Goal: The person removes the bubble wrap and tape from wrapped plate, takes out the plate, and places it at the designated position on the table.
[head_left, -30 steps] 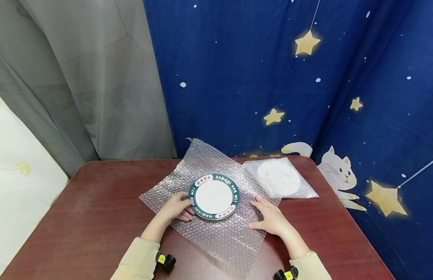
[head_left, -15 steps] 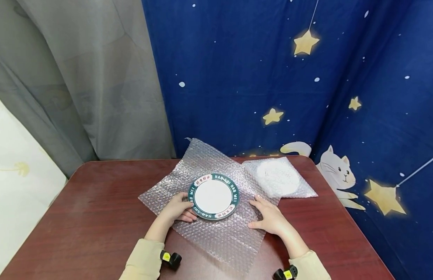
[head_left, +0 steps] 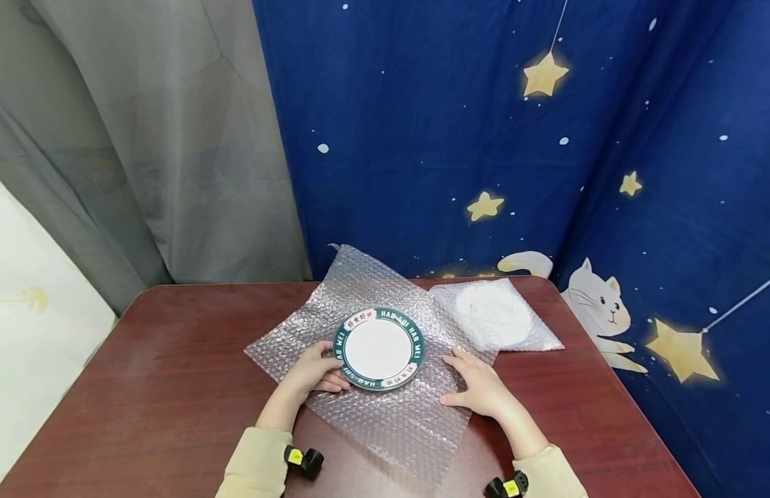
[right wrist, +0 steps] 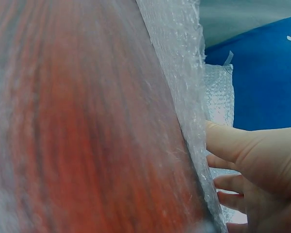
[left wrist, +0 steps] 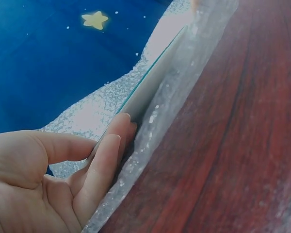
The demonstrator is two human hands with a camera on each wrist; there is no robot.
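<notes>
A round plate with a white centre and a green lettered rim lies face up on a spread sheet of bubble wrap. My left hand pinches its left edge. In the left wrist view the thumb is on top of the rim and fingers reach under the plate's pale underside. To the right of the plate, my right hand rests on the bubble wrap with its fingers spread. The right wrist view has that hand against the sheet, its fingertips partly hidden.
A flat bubble-wrapped bundle with a round white thing inside lies at the table's back right, partly by the sheet's edge. The red-brown wooden table ends at a blue starry curtain and a grey curtain.
The left forearm has shifted slightly to the right since one second ago, and the left fingers sit a little further under the plate. The right hand has stayed in place.
</notes>
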